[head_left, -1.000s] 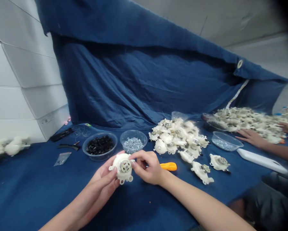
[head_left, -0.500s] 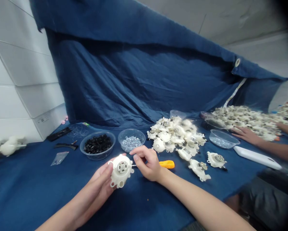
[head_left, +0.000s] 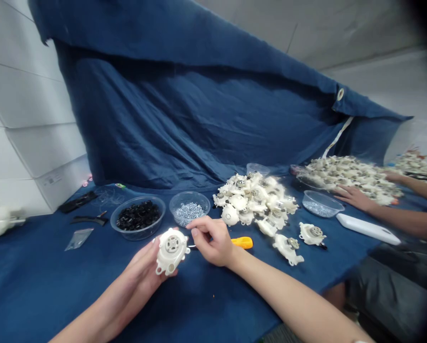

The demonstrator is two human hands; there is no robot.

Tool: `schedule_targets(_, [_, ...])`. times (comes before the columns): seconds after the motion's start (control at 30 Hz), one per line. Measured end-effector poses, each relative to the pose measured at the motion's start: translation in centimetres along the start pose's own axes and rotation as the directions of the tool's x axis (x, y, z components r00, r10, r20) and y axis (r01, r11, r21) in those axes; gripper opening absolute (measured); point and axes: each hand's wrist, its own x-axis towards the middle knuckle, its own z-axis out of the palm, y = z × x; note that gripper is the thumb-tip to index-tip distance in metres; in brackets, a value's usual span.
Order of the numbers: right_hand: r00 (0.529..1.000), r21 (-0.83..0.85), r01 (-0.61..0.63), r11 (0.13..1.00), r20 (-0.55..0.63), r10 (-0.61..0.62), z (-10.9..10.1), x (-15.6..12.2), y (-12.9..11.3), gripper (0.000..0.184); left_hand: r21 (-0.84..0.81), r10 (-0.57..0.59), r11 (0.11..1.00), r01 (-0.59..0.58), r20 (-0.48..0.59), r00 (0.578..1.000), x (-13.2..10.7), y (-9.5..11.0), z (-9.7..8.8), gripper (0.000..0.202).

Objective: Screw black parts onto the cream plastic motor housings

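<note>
My left hand (head_left: 147,264) is closed around the edge of a cream plastic housing (head_left: 171,255). A round metal motor end sits in the housing's face, which is turned up toward me. Just right of it, my right hand (head_left: 213,240) has thumb and index finger drawn together, close to the front rim of a clear bowl of small silver screws (head_left: 190,212). What the fingertips pinch, if anything, is too small to see. An orange-yellow-handled screwdriver (head_left: 242,243) runs behind my right hand, its thin shaft showing on the left; I cannot tell whether the hand grips it.
A bowl of black parts (head_left: 139,216) stands left of the screws. Behind on the right is a heap of similar housings (head_left: 256,195), with several loose in front. Farther right are another screw bowl (head_left: 322,205), a white bar (head_left: 368,229) and a co-worker's hand (head_left: 356,197).
The whole view has shifted slightly, so things appear a little farther left. My left hand tilts the housing slightly; my right hand keeps nearly the same pose.
</note>
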Motion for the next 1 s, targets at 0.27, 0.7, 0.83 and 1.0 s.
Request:
schedule_targets(0.27, [0.946,-0.070,-0.299,0.952,-0.155,0.286,-1.1,0.7,1.4,0.017,-0.055,-0.038,0.998,0.040,0.029,0.999,0.7,-0.2,-0.8,0.053])
schedule_targets(0.7, [0.933,-0.488,-0.176,0.855,0.194,0.303,-0.9,1.4,1.2,0.018,-0.111,-0.047,0.992,0.052,0.046,0.998,0.5,0.1,-0.8,0.055])
schedule_targets(0.83, [0.916,-0.566,-0.141,0.813,0.237,0.324,-0.8,1.7,1.2,0.033,-0.138,-0.042,0.989,0.055,0.092,0.995,0.7,-0.1,-1.3,0.050])
schedule_targets(1.0, [0.912,-0.613,-0.105,0.783,0.256,0.322,0.6,3.8,-0.3,0.028,-0.106,-0.015,0.994,0.026,0.103,0.995,0.7,-0.4,-1.5,0.043])
